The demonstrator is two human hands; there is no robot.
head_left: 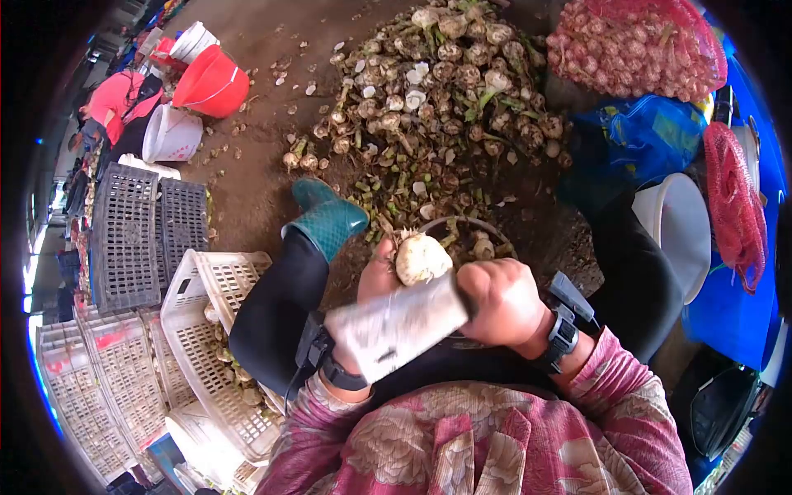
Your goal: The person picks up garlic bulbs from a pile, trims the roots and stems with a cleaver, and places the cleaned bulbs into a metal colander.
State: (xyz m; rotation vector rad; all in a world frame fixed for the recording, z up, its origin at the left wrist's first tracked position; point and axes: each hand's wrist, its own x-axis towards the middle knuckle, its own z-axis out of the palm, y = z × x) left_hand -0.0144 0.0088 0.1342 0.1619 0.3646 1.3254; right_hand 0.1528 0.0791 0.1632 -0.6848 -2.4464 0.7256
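My right hand point(503, 301) is wrapped round the handle end of a cleaver point(400, 322). Its broad, smeared blade points left and crosses in front of my left wrist. Behind the blade, my left hand point(378, 276) grips a pale, rounded bulb point(422, 259) with roots and bits of stem at its top. The blade's upper edge lies right at the underside of the bulb. Part of the left hand is hidden by the blade. Just beyond both hands, between my knees, a round container point(474, 221) with more bulbs and trimmings is partly covered.
A large heap of soiled bulbs with stems point(450, 91) lies ahead. A red mesh sack of bulbs point(635, 49) stands back right, a white bucket point(681, 235) by my right knee. White crates point(194, 289) and dark crates point(128, 235) line the left. Another person point(120, 99) is far left near a red bucket point(213, 82).
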